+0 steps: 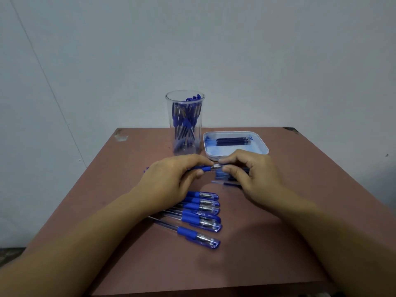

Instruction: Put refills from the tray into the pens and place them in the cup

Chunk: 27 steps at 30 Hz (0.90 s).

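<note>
My left hand (173,179) grips a blue pen (203,168) by its barrel, held level above the table. My right hand (250,174) pinches the pen's silver tip end between thumb and forefinger. A clear cup (185,123) holding several blue pens stands at the back centre. To its right a white tray (259,144) holds several dark blue refills (232,141). Several capped blue pens (201,213) lie in a row below my hands. Some blue pieces (222,176) lie on the table under my right hand, partly hidden.
The brown table (278,243) ends against a pale wall behind the cup and tray. Its left edge (90,168) drops off beside my left forearm. Bare tabletop lies at the front and right.
</note>
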Each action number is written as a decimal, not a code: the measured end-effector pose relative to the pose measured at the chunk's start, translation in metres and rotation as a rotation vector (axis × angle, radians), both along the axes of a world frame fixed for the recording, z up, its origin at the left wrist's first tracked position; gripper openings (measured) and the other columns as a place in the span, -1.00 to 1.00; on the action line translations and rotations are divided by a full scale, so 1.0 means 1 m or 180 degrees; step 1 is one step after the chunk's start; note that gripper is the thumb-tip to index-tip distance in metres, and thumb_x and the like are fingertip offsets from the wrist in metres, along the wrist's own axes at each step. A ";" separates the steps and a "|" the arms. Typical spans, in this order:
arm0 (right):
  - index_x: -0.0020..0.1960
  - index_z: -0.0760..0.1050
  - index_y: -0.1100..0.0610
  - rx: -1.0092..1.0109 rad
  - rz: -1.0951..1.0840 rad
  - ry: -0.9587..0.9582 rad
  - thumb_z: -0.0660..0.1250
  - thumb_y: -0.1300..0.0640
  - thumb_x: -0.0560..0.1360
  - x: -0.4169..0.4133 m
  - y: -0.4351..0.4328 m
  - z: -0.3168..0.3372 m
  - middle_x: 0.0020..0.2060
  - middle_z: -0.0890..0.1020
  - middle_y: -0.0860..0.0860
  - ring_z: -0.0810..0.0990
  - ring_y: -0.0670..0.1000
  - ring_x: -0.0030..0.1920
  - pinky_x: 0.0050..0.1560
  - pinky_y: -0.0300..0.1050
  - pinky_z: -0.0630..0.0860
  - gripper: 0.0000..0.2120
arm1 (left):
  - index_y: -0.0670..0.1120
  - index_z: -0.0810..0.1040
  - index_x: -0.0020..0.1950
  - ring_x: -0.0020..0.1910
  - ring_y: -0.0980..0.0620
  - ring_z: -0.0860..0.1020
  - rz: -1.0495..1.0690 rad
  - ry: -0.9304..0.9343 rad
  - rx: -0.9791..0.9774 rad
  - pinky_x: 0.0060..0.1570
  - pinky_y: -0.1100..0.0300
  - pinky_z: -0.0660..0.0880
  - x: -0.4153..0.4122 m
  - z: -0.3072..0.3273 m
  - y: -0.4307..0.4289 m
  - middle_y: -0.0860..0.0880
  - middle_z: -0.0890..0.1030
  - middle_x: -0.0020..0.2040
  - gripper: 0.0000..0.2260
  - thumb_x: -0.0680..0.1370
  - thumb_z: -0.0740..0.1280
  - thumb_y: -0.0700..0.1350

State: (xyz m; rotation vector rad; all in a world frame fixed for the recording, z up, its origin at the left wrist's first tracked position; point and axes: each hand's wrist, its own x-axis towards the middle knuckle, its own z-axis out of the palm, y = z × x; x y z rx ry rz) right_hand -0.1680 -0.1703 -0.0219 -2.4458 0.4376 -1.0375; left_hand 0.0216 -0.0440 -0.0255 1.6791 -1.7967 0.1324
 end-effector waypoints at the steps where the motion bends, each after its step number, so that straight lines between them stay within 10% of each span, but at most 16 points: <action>1: 0.01 0.63 0.02 -0.0060 -0.0019 0.0003 0.39 0.18 0.51 0.000 0.000 -0.001 -0.18 0.59 -0.35 0.60 -0.23 -0.11 -0.11 -0.40 0.48 -0.88 | 0.24 0.45 0.26 -0.13 0.26 0.51 -0.0001 0.0048 0.0039 -0.16 0.18 0.53 0.000 0.000 0.000 0.30 0.60 -0.04 -0.73 0.57 0.23 0.05; 12: 0.00 0.62 0.08 -0.0290 -0.0101 0.0050 0.37 0.21 0.51 0.000 0.005 -0.002 -0.21 0.54 -0.34 0.54 -0.32 -0.14 -0.13 -0.51 0.38 -0.89 | 0.43 0.44 0.21 -0.20 -0.02 0.62 -0.0110 0.0530 0.0479 -0.16 -0.06 0.57 0.002 -0.001 0.001 0.02 0.66 -0.20 -0.73 0.54 0.14 0.22; 27: -0.05 0.58 -0.03 -0.0095 0.0013 0.0057 0.44 0.04 0.47 -0.002 0.009 0.004 -0.26 0.61 -0.13 0.57 -0.08 -0.22 -0.19 -0.22 0.50 -0.92 | 0.24 0.52 0.14 -0.19 0.10 0.61 -0.0336 0.0802 0.0329 -0.15 -0.02 0.59 0.000 -0.002 0.003 0.21 0.62 -0.11 -0.84 0.57 0.30 0.05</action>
